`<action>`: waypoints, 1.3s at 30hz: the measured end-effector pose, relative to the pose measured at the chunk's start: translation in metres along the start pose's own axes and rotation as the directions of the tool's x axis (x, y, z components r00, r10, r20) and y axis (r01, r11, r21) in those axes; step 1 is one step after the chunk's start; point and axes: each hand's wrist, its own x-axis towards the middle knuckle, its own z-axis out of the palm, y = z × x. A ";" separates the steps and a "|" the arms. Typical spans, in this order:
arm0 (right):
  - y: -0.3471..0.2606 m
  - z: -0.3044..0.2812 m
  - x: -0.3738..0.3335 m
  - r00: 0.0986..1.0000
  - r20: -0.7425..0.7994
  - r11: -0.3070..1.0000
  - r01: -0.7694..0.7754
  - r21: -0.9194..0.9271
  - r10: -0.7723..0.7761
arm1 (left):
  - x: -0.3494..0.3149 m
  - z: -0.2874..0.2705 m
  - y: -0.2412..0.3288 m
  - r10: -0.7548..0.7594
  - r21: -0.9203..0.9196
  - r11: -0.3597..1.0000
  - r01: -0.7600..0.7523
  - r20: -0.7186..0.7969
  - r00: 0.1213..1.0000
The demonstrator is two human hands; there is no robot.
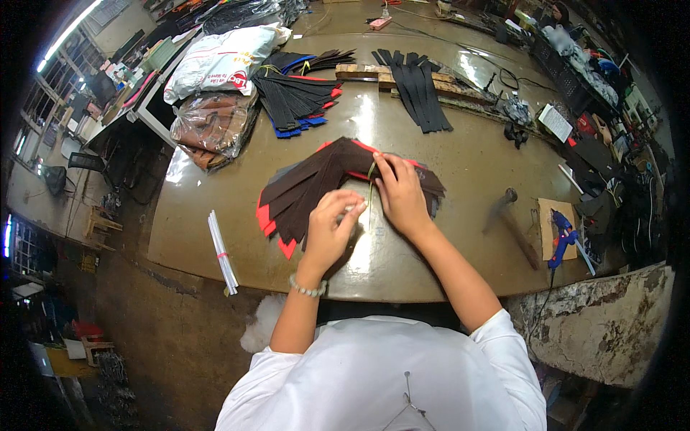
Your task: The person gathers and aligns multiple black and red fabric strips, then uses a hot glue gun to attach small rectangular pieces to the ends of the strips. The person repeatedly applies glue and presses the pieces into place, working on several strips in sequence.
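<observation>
A bundle of dark brown strips (316, 176) with red and grey strips among them lies bent and fanned out on the table before me. A thin green tie (371, 188) loops round its right part. Fingertips pinched together, my left hand (333, 224) is at the tie's lower end, just below the bundle. My right hand (402, 192) grips the bundle's right part beside the tie, its fingers laid over the strips. The strips' underside and what lies beneath the right fingers are hidden.
Farther off lie another tied strip bundle (287, 93), black strips (418, 90) on a wooden bar (460, 87), and stuffed plastic bags (215, 126). White sticks (222, 251) lie at left. To the right are a hammer (514, 226) and a blue glue gun (563, 237) with its cord.
</observation>
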 end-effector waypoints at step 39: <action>-0.083 -0.073 -0.111 0.841 0.541 0.734 -0.357 0.577 -0.016 | -0.301 -0.208 -0.159 -0.824 -0.779 0.550 0.301 -0.449 0.344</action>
